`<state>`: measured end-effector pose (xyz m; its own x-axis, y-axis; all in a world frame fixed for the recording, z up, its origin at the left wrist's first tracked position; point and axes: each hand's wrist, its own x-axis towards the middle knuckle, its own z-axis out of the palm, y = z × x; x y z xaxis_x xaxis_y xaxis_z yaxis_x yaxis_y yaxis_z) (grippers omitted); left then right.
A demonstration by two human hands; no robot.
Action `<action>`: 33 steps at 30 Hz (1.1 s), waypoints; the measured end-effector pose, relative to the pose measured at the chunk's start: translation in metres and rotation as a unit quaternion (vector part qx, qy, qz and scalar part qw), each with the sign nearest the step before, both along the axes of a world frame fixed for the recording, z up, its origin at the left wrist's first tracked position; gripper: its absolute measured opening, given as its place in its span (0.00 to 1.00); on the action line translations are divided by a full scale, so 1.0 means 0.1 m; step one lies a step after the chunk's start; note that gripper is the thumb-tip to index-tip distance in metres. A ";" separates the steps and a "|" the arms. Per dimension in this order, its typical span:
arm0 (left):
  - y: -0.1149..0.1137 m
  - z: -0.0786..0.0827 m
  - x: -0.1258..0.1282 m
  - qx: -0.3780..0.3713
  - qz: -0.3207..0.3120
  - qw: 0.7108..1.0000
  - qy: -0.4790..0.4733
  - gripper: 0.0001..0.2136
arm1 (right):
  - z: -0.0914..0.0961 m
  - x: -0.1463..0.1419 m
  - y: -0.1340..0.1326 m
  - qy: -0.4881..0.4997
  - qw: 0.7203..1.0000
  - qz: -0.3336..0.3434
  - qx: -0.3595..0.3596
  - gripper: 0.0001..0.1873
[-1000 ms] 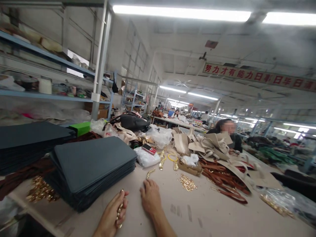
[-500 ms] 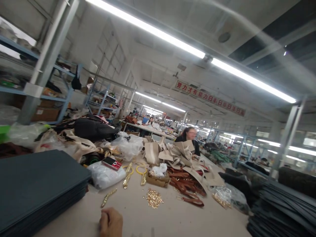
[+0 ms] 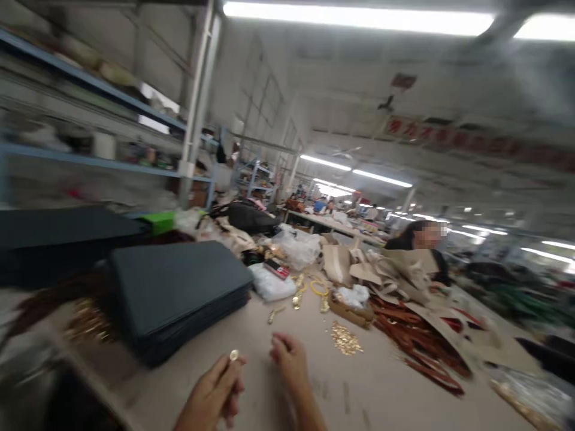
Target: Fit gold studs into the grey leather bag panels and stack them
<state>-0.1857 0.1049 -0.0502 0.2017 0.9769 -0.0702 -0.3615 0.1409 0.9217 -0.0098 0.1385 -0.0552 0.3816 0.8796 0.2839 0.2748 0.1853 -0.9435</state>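
Two tiers of blue-framed shelving [image 3: 90,161] line the left wall, blurred. Below them a stack of dark grey sheets [image 3: 175,287] lies on the pale worktable [image 3: 381,389], with a heap of gold fittings [image 3: 87,320] at its left. The left hand [image 3: 213,395], fingers curled closed, pinches a small round gold piece [image 3: 233,355] just above the table's near edge. Just beside it, the right hand [image 3: 290,362] has bent fingers; blur hides whether it holds anything. Further right lie loose gold studs [image 3: 345,340], brown straps [image 3: 413,335] and beige bag panels [image 3: 386,269]. A co-worker [image 3: 417,245] sits behind them, under ceiling tube lights [image 3: 359,18].
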 end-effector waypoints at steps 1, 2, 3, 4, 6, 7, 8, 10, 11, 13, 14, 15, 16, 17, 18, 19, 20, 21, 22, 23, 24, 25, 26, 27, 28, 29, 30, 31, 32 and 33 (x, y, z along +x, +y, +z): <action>-0.04 0.02 -0.03 0.042 0.006 0.998 0.053 0.24 | 0.04 -0.02 -0.07 0.012 0.999 0.030 -0.015 0.25; -0.07 0.04 -0.06 0.095 0.013 0.990 0.101 0.20 | 0.10 -0.05 -0.15 0.020 0.998 0.059 -0.024 0.24; -0.11 0.08 -0.10 0.139 0.034 0.978 0.150 0.16 | 0.16 -0.08 -0.24 0.021 0.996 0.085 -0.031 0.23; -0.15 0.12 -0.13 0.171 0.043 0.966 0.188 0.12 | 0.23 -0.13 -0.34 0.013 0.993 0.110 -0.036 0.22; -0.23 0.20 -0.20 0.214 0.061 0.949 0.225 0.08 | 0.37 -0.26 -0.54 -0.019 0.989 0.144 -0.027 0.20; -0.26 0.23 -0.23 0.225 0.061 0.945 0.231 0.07 | 0.43 -0.32 -0.63 -0.045 0.987 0.155 -0.015 0.18; -0.29 0.25 -0.26 0.233 0.059 0.942 0.234 0.08 | 0.47 -0.39 -0.70 -0.074 0.984 0.162 0.002 0.17; -0.32 0.26 -0.31 0.245 0.059 0.935 0.250 0.09 | 0.52 -0.50 -0.78 -0.135 0.975 0.174 0.034 0.14; -0.33 0.24 -0.33 0.251 0.061 0.929 0.265 0.10 | 0.52 -0.54 -0.79 -0.158 0.970 0.177 0.046 0.13; -0.33 0.19 -0.36 0.271 0.077 0.910 0.303 0.11 | 0.50 -0.59 -0.78 -0.185 0.964 0.179 0.062 0.12; -0.33 0.16 -0.38 0.292 0.084 0.895 0.327 0.12 | 0.48 -0.61 -0.76 -0.192 0.963 0.179 0.066 0.12; -0.34 0.14 -0.39 0.319 0.088 0.874 0.357 0.13 | 0.47 -0.62 -0.75 -0.196 0.962 0.179 0.068 0.12; -0.34 0.11 -0.40 0.348 0.090 0.848 0.389 0.15 | 0.46 -0.64 -0.74 -0.199 0.961 0.179 0.070 0.12; -0.35 0.09 -0.42 0.376 0.090 0.820 0.422 0.15 | 0.45 -0.65 -0.74 -0.202 0.960 0.181 0.072 0.12; -0.36 0.07 -0.42 0.397 0.091 0.794 0.451 0.16 | 0.44 -0.66 -0.73 -0.203 0.959 0.183 0.073 0.12; -0.36 0.06 -0.43 0.409 0.091 0.775 0.473 0.15 | 0.44 -0.67 -0.73 -0.205 0.958 0.185 0.075 0.11; -0.37 0.05 -0.43 0.413 0.091 0.763 0.489 0.15 | 0.43 -0.68 -0.73 -0.205 0.958 0.187 0.077 0.11; -0.37 0.05 -0.44 0.413 0.091 0.756 0.500 0.14 | 0.43 -0.69 -0.73 -0.205 0.957 0.188 0.078 0.11; -0.38 0.04 -0.44 0.412 0.091 0.751 0.508 0.13 | 0.43 -0.70 -0.73 -0.205 0.957 0.189 0.078 0.11; -0.38 0.04 -0.45 0.411 0.089 0.747 0.515 0.13 | 0.43 -0.71 -0.73 -0.205 0.957 0.190 0.077 0.11; -0.38 0.03 -0.45 0.410 0.089 0.744 0.520 0.13 | 0.43 -0.73 -0.73 -0.205 0.957 0.189 0.077 0.10; -0.37 0.03 -0.46 0.409 0.089 0.742 0.524 0.13 | 0.43 -0.74 -0.72 -0.207 0.957 0.188 0.077 0.10; -0.37 0.03 -0.47 0.408 0.089 0.741 0.526 0.13 | 0.43 -0.75 -0.72 -0.209 0.957 0.184 0.078 0.10; -0.37 0.02 -0.47 0.405 0.088 0.742 0.527 0.13 | 0.43 -0.77 -0.71 -0.211 0.957 0.180 0.079 0.10; -0.37 0.01 -0.48 0.402 0.088 0.742 0.529 0.13 | 0.43 -0.78 -0.70 -0.213 0.958 0.176 0.080 0.10; -0.37 0.00 -0.48 0.397 0.087 0.744 0.530 0.12 | 0.43 -0.80 -0.70 -0.215 0.958 0.174 0.080 0.10; -0.37 -0.01 -0.49 0.393 0.087 0.745 0.531 0.12 | 0.43 -0.81 -0.69 -0.217 0.958 0.172 0.078 0.11; -0.37 -0.02 -0.49 0.388 0.088 0.747 0.533 0.12 | 0.43 -0.82 -0.68 -0.218 0.958 0.171 0.076 0.11; -0.37 -0.03 -0.48 0.384 0.089 0.748 0.534 0.12 | 0.43 -0.83 -0.68 -0.220 0.958 0.171 0.073 0.11; -0.37 -0.04 -0.48 0.381 0.091 0.749 0.534 0.12 | 0.43 -0.84 -0.67 -0.221 0.958 0.168 0.071 0.11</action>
<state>-0.2339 0.0677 -0.0538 0.2872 0.8198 0.4955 0.6902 -0.5358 0.4864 -0.0942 0.0710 -0.0119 -0.1024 0.8720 0.4787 0.5442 0.4520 -0.7068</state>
